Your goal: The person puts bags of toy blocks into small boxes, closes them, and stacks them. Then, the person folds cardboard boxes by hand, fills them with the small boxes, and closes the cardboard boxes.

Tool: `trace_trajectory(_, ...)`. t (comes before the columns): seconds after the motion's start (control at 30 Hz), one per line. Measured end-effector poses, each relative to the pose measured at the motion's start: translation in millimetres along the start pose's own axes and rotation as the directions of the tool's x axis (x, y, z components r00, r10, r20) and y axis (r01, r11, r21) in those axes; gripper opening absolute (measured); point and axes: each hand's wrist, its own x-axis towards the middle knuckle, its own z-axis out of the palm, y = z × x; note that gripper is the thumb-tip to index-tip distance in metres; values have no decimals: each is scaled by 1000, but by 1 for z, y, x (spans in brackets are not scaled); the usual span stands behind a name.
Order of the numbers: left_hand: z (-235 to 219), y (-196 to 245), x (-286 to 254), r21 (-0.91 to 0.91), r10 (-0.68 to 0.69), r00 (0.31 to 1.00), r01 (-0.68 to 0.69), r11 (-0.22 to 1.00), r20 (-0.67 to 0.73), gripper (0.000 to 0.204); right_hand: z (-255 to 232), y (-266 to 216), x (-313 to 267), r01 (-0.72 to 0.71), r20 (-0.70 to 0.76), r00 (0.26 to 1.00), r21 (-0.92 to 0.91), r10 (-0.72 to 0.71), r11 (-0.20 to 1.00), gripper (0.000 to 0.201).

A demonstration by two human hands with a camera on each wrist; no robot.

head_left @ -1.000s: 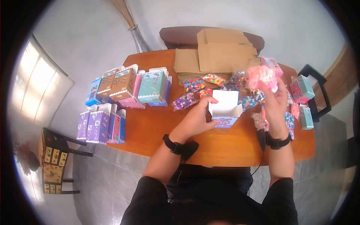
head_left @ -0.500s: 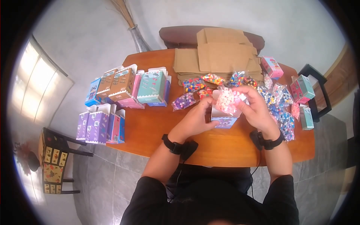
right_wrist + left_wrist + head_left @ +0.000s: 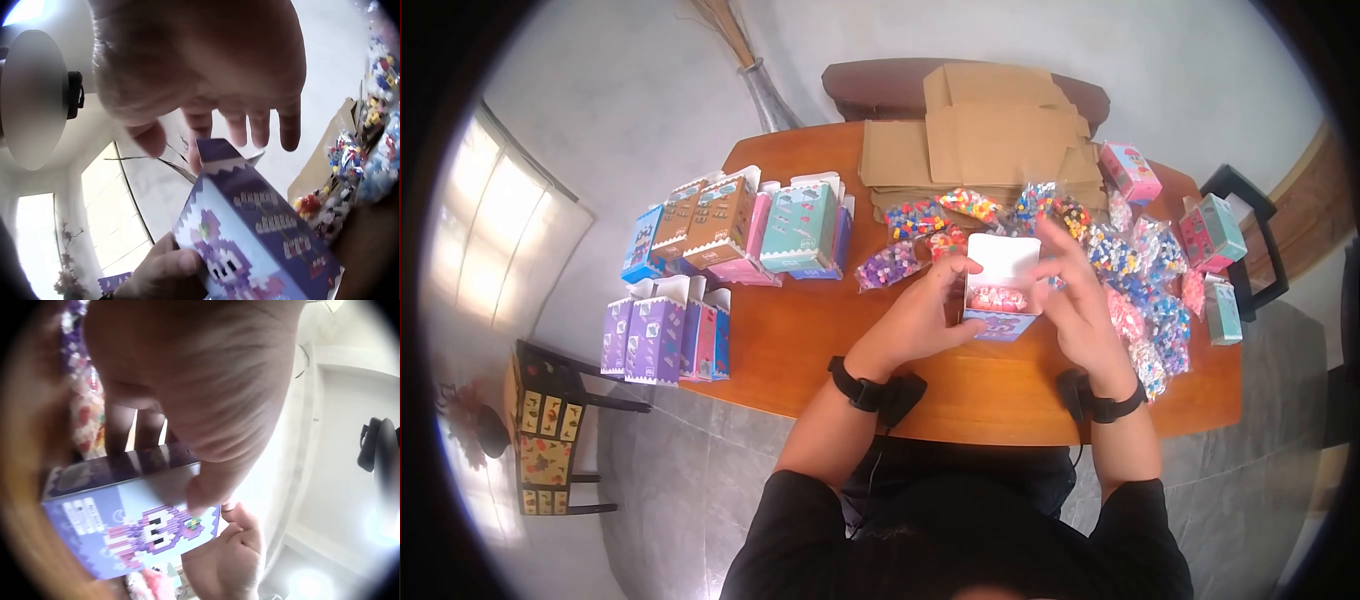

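Note:
A small lilac cardboard box (image 3: 1004,326) with a pixel-style character on its front stands open-topped on the table, its white lid flap raised at the back. My left hand (image 3: 915,318) grips it from the left, thumb on the front face and fingers around the side, as the left wrist view shows on the box (image 3: 150,531). Inside the box opening lies a clear bag of pink pieces (image 3: 999,298). At the right edge of the box, my right hand (image 3: 1090,322) has its fingers extended, and the right wrist view shows nothing within them.
Several bags of colourful pieces (image 3: 1165,325) lie right of the box, more behind it. Upright open boxes (image 3: 655,335) stand on the left, closed small boxes (image 3: 1211,235) at the right edge. Flat brown cardboard (image 3: 990,150) is stacked at the back of the wooden table (image 3: 820,350).
My right hand brought the bag of pink pieces from the right to the box and let it go inside. The left hand has kept its hold on the box.

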Motion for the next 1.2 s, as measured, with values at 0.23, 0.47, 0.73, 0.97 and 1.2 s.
trace_trajectory(0.23, 6, -10, 1, -313, 13, 999, -25, 949, -40, 45, 20, 8, -11, -292, 109, 939, 755, 326, 588, 60)
trace_trajectory(0.47, 8, -5, 0, -219, 39, 980, -82, 972, -193, 43, 15, 7, -12, -69, -87, 990, 367, 108, 928, 46)
trace_trajectory(0.73, 0, 9, 4, 323, 309, 950, -277, 905, -51, 31, 8, -2, -11, -3, 3, 1000, 219, 2, 976, 17)
trace_trajectory(0.97, 1, 4, 4, 329, 285, 955, -244, 912, -82, 32, 10, 0, -12, -55, -47, 997, 208, 66, 977, 7)
trace_trajectory(1.2, 0, 8, 4, 295, 246, 968, -221, 929, -50, 26, 12, 2, -12, -63, -60, 995, 234, 79, 970, 7)
